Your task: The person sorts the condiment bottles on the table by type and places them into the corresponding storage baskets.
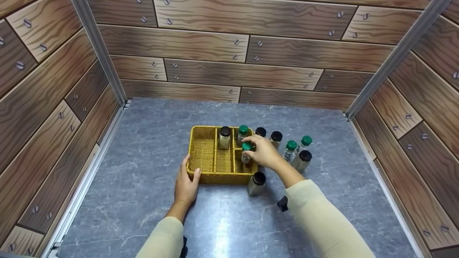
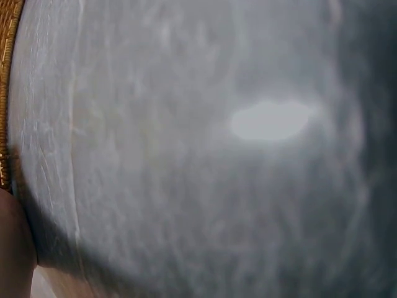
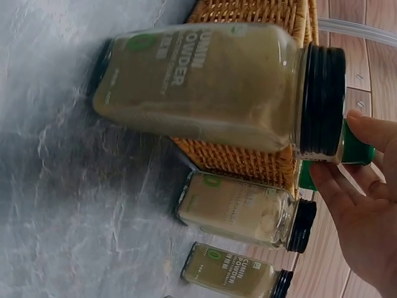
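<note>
"Basket position?"

"The wicker basket (image 1: 224,178) rests on the grey marbled tabletop (image 1: 125,172), near the middle of the head view. It has four compartments: one wide at the left, one narrow in the middle, two small at the right."

"Left hand (image 1: 185,186)?"

"It holds the front left corner of the basket, thumb at the front rim, fingers along the left wall (the left wrist view shows only a part of the hand and a strip of wickerwork)."

"Right hand (image 1: 265,152)?"

"Narrowed to a pinch. Thumb and fingers grip the green cap of the held bottle (image 1: 246,158), which stands roughly upright at the front right compartment. Contact with the compartment floor cannot be determined."

"Other contents?"

"Middle compartment: one black-capped jar (image 1: 224,139), toward the rear. Rear right compartment: one green-capped bottle (image 1: 243,131)."

"Items outside?"

"The front jar (image 1: 256,185), black-capped, stands just beside the front right corner; the right wrist view shows its cumin powder label, partly turned away. Two more black-capped jars, a rear one (image 1: 260,132) and a nearer one (image 1: 276,137), stand right of the basket, partly behind the right hand. Farther right: two loose green-capped bottles (image 1: 290,149) and the outer jar (image 1: 302,161), also black-capped, grouped close together."
</note>
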Demonstrator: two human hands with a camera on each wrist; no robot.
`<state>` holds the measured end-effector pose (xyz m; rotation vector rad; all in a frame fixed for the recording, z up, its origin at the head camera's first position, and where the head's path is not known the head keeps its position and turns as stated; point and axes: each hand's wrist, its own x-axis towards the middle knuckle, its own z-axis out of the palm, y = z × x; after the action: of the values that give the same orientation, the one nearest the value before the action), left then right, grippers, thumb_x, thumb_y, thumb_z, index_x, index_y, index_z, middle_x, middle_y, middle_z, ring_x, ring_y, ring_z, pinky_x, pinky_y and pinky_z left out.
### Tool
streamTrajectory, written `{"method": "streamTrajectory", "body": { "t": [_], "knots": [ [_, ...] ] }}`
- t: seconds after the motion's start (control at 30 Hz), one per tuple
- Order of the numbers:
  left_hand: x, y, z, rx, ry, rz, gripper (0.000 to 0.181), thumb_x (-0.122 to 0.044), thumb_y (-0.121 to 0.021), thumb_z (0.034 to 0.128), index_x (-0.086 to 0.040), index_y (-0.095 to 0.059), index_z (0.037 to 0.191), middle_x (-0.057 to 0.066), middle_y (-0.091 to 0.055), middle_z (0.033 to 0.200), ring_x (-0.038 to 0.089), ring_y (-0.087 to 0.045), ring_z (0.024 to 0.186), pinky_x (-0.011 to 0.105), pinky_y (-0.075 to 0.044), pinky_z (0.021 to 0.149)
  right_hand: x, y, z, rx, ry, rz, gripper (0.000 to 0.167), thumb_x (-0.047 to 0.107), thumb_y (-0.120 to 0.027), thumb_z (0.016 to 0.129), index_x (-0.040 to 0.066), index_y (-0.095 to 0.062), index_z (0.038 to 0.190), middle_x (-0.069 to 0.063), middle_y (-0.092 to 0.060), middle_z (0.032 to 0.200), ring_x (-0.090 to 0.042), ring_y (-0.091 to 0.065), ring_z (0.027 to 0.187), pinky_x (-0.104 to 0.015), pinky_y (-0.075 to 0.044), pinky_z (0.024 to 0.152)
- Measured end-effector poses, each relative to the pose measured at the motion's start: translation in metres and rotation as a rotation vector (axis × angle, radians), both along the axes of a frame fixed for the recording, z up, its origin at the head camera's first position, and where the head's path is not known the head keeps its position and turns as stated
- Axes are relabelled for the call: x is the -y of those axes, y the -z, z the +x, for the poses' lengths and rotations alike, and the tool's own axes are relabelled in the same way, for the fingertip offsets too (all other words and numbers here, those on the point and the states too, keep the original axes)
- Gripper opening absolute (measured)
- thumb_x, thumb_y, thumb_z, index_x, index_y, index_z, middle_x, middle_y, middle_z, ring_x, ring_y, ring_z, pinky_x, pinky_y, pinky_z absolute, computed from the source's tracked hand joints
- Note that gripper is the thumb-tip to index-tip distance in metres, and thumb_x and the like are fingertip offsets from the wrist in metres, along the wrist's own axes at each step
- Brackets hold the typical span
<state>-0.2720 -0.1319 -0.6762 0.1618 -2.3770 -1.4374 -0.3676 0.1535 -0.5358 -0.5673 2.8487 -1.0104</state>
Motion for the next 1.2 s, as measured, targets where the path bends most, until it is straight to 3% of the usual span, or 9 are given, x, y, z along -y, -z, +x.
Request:
{"method": "streamTrajectory", "body": {
  "t": [0.2, 0.43, 0.7, 0.93, 1.2],
  "knots": [
    [0.000, 0.000, 0.000, -0.006, 0.004, 0.003, 0.066, -0.028, -0.067, 0.1064, -0.023, -0.038, 0.166, 0.019, -0.049, 0.167, 0.044, -0.049, 0.153, 0.063, -0.041, 0.126, 0.001, -0.006, -0.004, 0.007, -0.017, 0.104, 0.045, 0.020, -0.085, 0.095, 0.011, -0.073, 0.138, -0.016, -0.065, 0.152, -0.039, -0.068, 0.133, -0.049, -0.059, 0.111],
    [0.000, 0.002, -0.001, -0.019, 0.005, -0.012, 0.066, -0.029, -0.066, 0.1069, -0.022, -0.038, 0.166, 0.020, -0.050, 0.167, 0.043, -0.050, 0.153, 0.062, -0.042, 0.125, 0.002, -0.003, -0.006, 0.015, -0.037, 0.165, 0.044, 0.021, -0.086, 0.094, 0.010, -0.075, 0.135, -0.014, -0.072, 0.143, -0.033, -0.072, 0.122, -0.047, -0.062, 0.102],
    [0.000, 0.001, 0.000, -0.032, 0.004, -0.024, 0.065, -0.031, -0.064, 0.1069, -0.019, -0.038, 0.166, 0.020, -0.050, 0.166, 0.044, -0.050, 0.153, 0.062, -0.041, 0.126, 0.004, 0.003, -0.008, -0.031, -0.071, 0.218, 0.041, 0.020, -0.087, 0.092, 0.010, -0.076, 0.130, -0.014, -0.075, 0.136, -0.036, -0.070, 0.129, -0.052, -0.056, 0.114],
    [-0.001, 0.001, 0.001, -0.026, 0.001, -0.010, 0.065, -0.029, -0.066, 0.1065, -0.019, -0.039, 0.165, 0.021, -0.051, 0.165, 0.044, -0.051, 0.151, 0.063, -0.041, 0.125, 0.006, 0.007, -0.007, -0.069, -0.077, 0.270, 0.041, 0.023, -0.089, 0.090, 0.008, -0.076, 0.126, -0.011, -0.071, 0.121, -0.033, -0.069, 0.114, -0.052, -0.056, 0.109],
    [0.001, 0.001, 0.000, -0.028, 0.002, -0.004, 0.066, -0.030, -0.066, 0.1066, -0.020, -0.039, 0.166, 0.021, -0.050, 0.166, 0.044, -0.051, 0.152, 0.063, -0.041, 0.125, 0.007, 0.009, -0.005, -0.057, -0.061, 0.262, 0.041, 0.021, -0.088, 0.090, 0.008, -0.076, 0.127, -0.011, -0.072, 0.124, -0.034, -0.070, 0.117, -0.051, -0.056, 0.111]
  ]
}}
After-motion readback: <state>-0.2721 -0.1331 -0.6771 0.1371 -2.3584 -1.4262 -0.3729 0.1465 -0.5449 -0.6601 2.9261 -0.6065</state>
